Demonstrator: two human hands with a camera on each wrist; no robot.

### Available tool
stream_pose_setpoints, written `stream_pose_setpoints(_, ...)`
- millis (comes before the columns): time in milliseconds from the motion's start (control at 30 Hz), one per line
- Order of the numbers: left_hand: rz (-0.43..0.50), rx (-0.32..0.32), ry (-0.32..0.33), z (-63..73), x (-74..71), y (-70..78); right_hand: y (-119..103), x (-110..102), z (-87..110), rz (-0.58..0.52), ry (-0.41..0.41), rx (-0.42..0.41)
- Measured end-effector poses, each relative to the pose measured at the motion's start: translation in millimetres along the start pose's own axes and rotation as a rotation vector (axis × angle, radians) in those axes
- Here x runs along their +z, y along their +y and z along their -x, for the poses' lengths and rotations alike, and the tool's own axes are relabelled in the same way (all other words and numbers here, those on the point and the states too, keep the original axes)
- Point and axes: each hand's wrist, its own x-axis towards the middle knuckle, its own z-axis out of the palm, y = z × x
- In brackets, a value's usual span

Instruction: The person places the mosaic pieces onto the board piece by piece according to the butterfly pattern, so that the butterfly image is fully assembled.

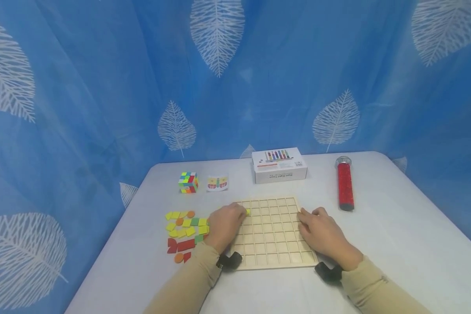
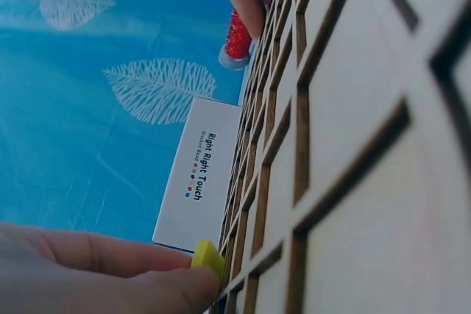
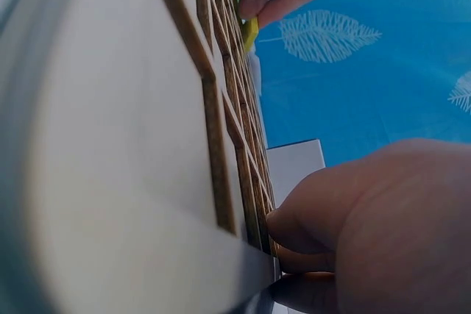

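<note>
A wooden grid board (image 1: 272,231) with raised square compartments lies in front of me. My left hand (image 1: 225,222) is over its upper left corner and pinches a small yellow tile (image 2: 207,257) between thumb and fingers. The tile is tilted, close against the grid's thin ridges. At the board's right side, my right hand (image 1: 323,231) holds the edge, its thumb (image 3: 298,229) on the rim and its fingers curled beside it. Left of the board lie several loose yellow, green, red and orange pieces (image 1: 186,244), some hidden behind my left hand.
Behind the board stand a colourful puzzle cube (image 1: 188,182), a small card with a printed coloured pattern (image 1: 217,183) and a white box (image 1: 280,165). A red glittery tube (image 1: 345,185) lies at the right. A blue leaf-patterned curtain (image 1: 259,100) hangs along the white table's (image 1: 400,218) back edge.
</note>
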Motion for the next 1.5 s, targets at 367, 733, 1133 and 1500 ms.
stream_pose_setpoints(367,-0.059,0.083,-0.012,2.1,0.3,3.3,1.3,0.7,1.2,-0.004,-0.009,0.021)
stream_pose_setpoints(733,-0.109,0.176,0.081,3.3,3.4,6.5,1.0,0.7,0.4,0.005,0.012,-0.006)
stream_pose_setpoints(1133,0.001,-0.014,0.088,7.5,3.1,0.5,-0.8,0.8,2.2,0.003,0.007,-0.004)
stream_pose_setpoints(1500,0.026,-0.332,-0.026,2.9,-18.2,-34.0,1.0,0.7,1.2,0.004,0.003,-0.011)
